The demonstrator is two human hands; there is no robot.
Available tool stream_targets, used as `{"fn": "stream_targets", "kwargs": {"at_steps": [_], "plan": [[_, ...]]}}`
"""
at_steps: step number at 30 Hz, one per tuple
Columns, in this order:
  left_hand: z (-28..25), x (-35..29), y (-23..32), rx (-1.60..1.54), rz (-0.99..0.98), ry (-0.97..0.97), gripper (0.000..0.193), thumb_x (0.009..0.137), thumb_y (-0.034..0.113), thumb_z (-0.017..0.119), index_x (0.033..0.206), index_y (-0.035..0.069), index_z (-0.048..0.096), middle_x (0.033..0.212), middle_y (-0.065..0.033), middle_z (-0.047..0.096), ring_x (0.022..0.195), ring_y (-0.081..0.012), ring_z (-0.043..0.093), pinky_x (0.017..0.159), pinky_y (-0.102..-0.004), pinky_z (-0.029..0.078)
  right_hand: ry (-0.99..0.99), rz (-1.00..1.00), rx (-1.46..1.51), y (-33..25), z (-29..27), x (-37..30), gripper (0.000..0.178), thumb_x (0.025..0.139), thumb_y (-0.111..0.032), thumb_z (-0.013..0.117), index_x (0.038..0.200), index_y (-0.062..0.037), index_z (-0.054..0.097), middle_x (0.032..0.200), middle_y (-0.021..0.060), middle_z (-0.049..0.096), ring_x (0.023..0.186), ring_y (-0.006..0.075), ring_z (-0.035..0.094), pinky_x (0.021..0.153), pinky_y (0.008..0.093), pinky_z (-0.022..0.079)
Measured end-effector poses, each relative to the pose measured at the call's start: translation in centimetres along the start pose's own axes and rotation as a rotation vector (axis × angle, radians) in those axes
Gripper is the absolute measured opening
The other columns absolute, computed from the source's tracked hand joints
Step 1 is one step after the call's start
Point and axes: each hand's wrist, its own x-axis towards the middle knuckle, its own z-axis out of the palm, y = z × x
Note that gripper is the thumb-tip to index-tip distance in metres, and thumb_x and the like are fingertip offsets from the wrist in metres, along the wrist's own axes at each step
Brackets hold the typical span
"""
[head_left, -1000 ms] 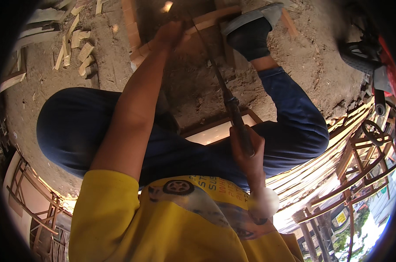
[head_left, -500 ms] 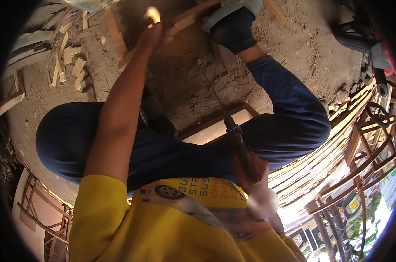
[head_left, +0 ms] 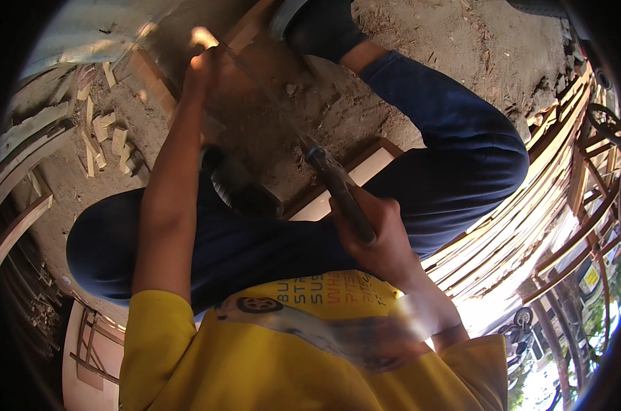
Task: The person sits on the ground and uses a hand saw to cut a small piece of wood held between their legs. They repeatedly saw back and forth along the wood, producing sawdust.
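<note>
Stretched out to the upper left, my left hand (head_left: 202, 74) is closed on a wooden strip (head_left: 250, 22), with its fingers partly lost in shade and bright sun spots. My right hand (head_left: 379, 229), in front of my body, is wrapped round the dark straight handle of a long thin-bladed tool (head_left: 334, 179) with a metal collar. Its blade, seen nearly edge-on and blurred, runs up and left toward the strip beside my left hand. My shod foot (head_left: 322, 29) is against the strip's far side; whether it presses down on it I cannot tell.
Wood offcuts (head_left: 103, 133) lie on the dirt floor to the left. A framed pale panel (head_left: 348, 179) is partly under my bent leg (head_left: 454, 144). Long wooden strips (head_left: 509, 209) are stacked at the right. A metal sheet (head_left: 94, 31) is at the upper left.
My right hand has moved up and forward with the tool, and the blade now reaches toward the strip by my left hand. The view has shifted, too.
</note>
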Motion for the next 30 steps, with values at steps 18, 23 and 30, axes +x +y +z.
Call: {"fn": "stream_targets", "kwargs": {"at_steps": [18, 23, 30], "plan": [[1.5, -0.3, -1.8, -0.02, 0.143, 0.234, 0.032, 0.083, 0.028, 0.064, 0.107, 0.01, 0.05, 0.078, -0.0191, 0.063, 0.073, -0.0423, 0.063, 0.058, -0.0508, 0.05, 0.013, -0.046, -0.009, -1.9, 0.3, 0.0, 0.011, 0.084, -0.004, 0.063, 0.093, 0.0028, 0.06, 0.059, 0.0143, 0.058, 0.053, 0.0193, 0.063, 0.05, 0.0324, 0.046], [1.2, -1.0, -0.6, 0.189, 0.192, 0.252, 0.031, 0.08, 0.031, 0.069, 0.098, 0.009, 0.059, 0.079, -0.0195, 0.064, 0.079, -0.0394, 0.065, 0.064, -0.047, 0.052, -0.049, -0.039, -0.102, -2.1, 0.8, 0.5, 0.016, 0.084, -0.004, 0.063, 0.099, 0.0027, 0.061, 0.06, 0.0153, 0.06, 0.056, 0.0208, 0.066, 0.051, 0.0327, 0.047], [1.2, -0.7, -2.3, -0.049, -0.006, 0.215, 0.028, 0.081, 0.026, 0.067, 0.099, 0.008, 0.057, 0.08, -0.0193, 0.065, 0.08, -0.0405, 0.065, 0.065, -0.0468, 0.053, 0.043, -0.045, -0.015, -3.0, -0.4, -1.0, 0.013, 0.084, -0.007, 0.063, 0.091, 0.0026, 0.06, 0.061, 0.0174, 0.059, 0.055, 0.031, 0.065, 0.052, 0.0346, 0.049]]}}
